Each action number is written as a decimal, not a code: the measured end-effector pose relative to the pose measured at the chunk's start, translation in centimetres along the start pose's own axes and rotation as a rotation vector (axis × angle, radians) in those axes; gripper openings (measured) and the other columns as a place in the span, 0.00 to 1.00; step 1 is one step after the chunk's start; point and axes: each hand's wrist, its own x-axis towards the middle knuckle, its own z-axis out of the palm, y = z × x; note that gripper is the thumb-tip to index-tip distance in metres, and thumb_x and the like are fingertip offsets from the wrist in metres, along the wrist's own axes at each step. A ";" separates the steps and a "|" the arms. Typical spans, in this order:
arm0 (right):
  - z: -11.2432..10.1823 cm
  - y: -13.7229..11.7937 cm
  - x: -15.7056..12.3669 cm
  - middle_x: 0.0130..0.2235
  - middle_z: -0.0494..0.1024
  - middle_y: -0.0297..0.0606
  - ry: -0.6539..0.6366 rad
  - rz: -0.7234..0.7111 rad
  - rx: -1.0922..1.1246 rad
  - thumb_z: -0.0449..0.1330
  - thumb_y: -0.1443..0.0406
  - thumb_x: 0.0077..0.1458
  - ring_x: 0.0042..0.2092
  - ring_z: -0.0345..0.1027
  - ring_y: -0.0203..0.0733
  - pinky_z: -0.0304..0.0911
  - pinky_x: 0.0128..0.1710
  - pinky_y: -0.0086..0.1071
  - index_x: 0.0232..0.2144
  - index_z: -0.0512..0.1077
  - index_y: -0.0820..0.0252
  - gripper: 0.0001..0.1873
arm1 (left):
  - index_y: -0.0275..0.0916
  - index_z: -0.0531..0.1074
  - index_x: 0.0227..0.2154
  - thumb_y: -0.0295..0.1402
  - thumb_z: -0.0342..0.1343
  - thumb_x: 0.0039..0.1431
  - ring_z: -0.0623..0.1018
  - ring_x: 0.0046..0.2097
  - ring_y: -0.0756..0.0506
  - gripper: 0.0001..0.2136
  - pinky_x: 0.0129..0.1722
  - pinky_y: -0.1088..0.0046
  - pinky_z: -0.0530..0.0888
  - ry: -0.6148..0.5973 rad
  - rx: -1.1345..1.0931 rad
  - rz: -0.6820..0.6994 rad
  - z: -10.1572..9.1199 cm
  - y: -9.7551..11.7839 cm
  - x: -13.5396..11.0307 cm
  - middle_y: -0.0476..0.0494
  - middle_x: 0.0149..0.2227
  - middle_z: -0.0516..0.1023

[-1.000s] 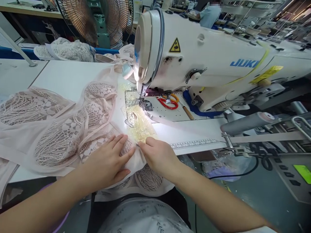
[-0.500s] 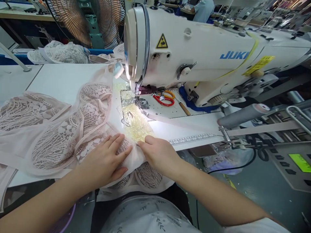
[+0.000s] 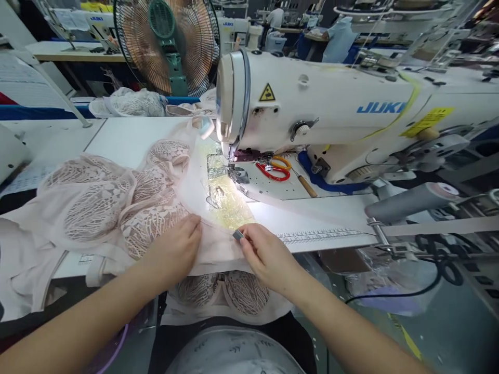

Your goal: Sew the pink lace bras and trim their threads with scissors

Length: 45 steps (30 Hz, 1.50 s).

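A pale pink lace garment (image 3: pixel 117 202) lies spread over the white sewing table (image 3: pixel 128 137), its near edge hanging toward my lap. My left hand (image 3: pixel 175 249) has its fingers curled and gripping the lace fabric near the table's front edge. My right hand (image 3: pixel 265 254) pinches a small grey metal piece (image 3: pixel 237 235) against the plain pink hem. Just beyond both hands lies the lit needle plate (image 3: pixel 228 200) covered with yellowish tape. The white JUKI sewing machine (image 3: pixel 331 114) stands behind, its presser foot (image 3: pixel 234 171) over the plate.
Red and orange scissors (image 3: pixel 275 169) and a wooden-handled tool (image 3: pixel 306 184) lie under the machine arm. A floor fan (image 3: pixel 167 44) stands behind, with more lace pieces (image 3: pixel 128 104) piled by it. A ruler strip (image 3: pixel 319 236) marks the table edge. A grey roll (image 3: pixel 409 200) sits to the right.
My left hand went from lying flat on the lace to gripping it, bunching the garment rightward. My right hand slid back toward me and now pinches a small metal piece. The camera tilted up.
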 end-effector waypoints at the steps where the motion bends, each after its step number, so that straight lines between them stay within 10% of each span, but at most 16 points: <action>1: -0.2 0.0 0.4 0.34 0.70 0.40 0.001 -0.004 -0.045 0.47 0.70 0.57 0.32 0.63 0.39 0.58 0.31 0.31 0.30 0.63 0.60 0.06 | 0.21 0.68 0.48 0.25 0.40 0.61 0.70 0.53 0.35 0.18 0.52 0.56 0.72 0.021 -0.010 -0.030 0.2 0.6 -0.1 0.23 0.49 0.71; 12: 3.0 -1.6 5.8 0.27 0.67 0.36 -0.015 -0.199 -0.467 0.50 0.69 0.56 0.28 0.56 0.37 0.41 0.24 0.30 0.31 0.73 0.59 0.11 | 0.41 0.64 0.57 0.47 0.53 0.58 0.61 0.61 0.30 0.26 0.57 0.48 0.62 0.009 -0.024 -0.183 2.1 1.9 -1.7 0.28 0.60 0.61; 33: 0.1 -0.3 3.4 0.26 0.64 0.36 -0.148 -0.237 -0.557 0.48 0.73 0.55 0.26 0.49 0.37 0.38 0.23 0.31 0.32 0.73 0.61 0.13 | 0.43 0.64 0.57 0.44 0.54 0.57 0.63 0.60 0.29 0.25 0.55 0.46 0.64 0.043 -0.063 -0.163 2.3 1.9 -1.4 0.30 0.60 0.62; 45: 2.2 -0.4 5.3 0.27 0.65 0.35 -0.084 -0.305 -0.507 0.49 0.69 0.58 0.27 0.50 0.37 0.38 0.24 0.31 0.34 0.73 0.61 0.12 | 0.41 0.61 0.58 0.46 0.53 0.58 0.64 0.59 0.30 0.27 0.55 0.48 0.66 0.033 0.011 -0.144 2.0 1.8 -1.3 0.28 0.58 0.63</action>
